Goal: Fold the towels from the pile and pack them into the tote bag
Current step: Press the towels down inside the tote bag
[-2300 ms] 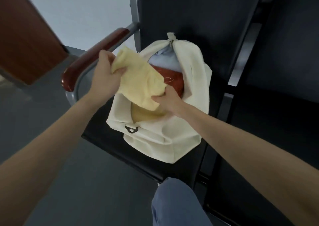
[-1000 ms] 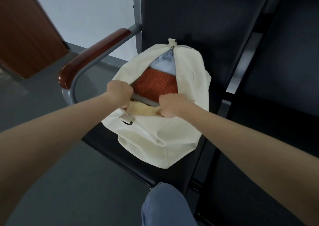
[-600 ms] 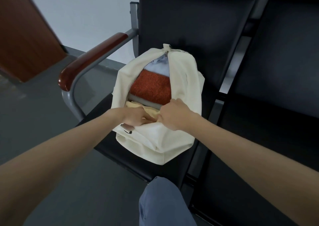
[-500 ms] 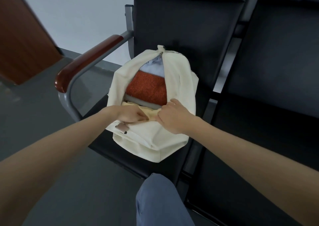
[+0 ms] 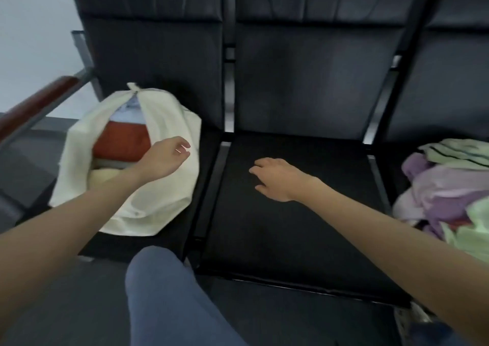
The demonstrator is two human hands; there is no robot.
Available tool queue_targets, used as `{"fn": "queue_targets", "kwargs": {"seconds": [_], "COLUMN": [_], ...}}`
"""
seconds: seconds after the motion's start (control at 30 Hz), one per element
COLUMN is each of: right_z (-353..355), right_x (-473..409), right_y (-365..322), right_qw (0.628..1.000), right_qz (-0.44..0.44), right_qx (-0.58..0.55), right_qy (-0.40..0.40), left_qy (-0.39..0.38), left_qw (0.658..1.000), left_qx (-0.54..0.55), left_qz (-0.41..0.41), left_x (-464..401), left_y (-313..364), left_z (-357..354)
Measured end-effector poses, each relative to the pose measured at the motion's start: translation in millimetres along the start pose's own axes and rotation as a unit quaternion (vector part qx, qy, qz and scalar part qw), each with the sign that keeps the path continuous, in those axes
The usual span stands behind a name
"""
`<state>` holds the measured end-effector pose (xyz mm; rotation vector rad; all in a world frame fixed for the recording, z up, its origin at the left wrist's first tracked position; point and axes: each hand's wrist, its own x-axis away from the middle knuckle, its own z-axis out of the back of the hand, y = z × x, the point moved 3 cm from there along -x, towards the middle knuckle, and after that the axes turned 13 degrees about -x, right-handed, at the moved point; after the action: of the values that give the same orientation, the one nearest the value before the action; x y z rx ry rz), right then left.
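The cream tote bag (image 5: 164,192) stands on the left black seat, mouth open. Inside it lie a pale blue towel (image 5: 131,110), an orange towel (image 5: 120,140) and a folded yellow towel (image 5: 104,173) nearest me. My left hand (image 5: 165,158) hovers over the bag's right side with relaxed fingers, holding nothing. My right hand (image 5: 275,177) hangs over the middle seat (image 5: 291,226), fingers loosely spread and empty. A loose pile of towels (image 5: 447,187), lilac, pale green and striped, lies on the right seat.
Three black seats with tall backs stand in a row. A wooden-topped metal armrest (image 5: 39,102) runs left of the bag. My knee in blue trousers (image 5: 164,292) is in front of the seats. Grey floor below.
Both hands have come out of the bag, leaving the yellow towel inside. My view has swung right, bringing the middle seat and the towel pile into sight. My right hand moved over the middle seat.
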<state>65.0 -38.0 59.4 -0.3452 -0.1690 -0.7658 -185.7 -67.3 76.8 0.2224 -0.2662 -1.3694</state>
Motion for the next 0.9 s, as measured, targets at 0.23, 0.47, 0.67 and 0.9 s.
{"fn": "queue_targets", "kwargs": {"seconds": [0.23,0.47,0.67,0.9], "right_z": [-36.1,-71.8,-90.1,-118.3], "right_x": [153.9,283.6,352.6,369.2], "right_y": [156.1,253.1,305.8,326.7], "right_qw": [0.975,0.905,0.758,0.760], "right_qz": [-0.217,-0.407,-0.524,-0.467], "right_qx": [-0.050,-0.094,-0.277,-0.364], "right_qy": [-0.002,0.088,0.271,0.267], "left_qy": [-0.104,-0.189,-0.216,-0.292], "left_qw": [0.987,0.957,0.931,0.917], "left_qx": [0.042,0.029,0.031,0.096], "left_qz": [-0.112,-0.218,-0.293,-0.253], "left_x": [1.7,5.3,23.5,48.3], "left_y": [157.6,310.6,420.4,517.0], "left_z": [-72.2,-139.4,-198.7,-281.1]}}
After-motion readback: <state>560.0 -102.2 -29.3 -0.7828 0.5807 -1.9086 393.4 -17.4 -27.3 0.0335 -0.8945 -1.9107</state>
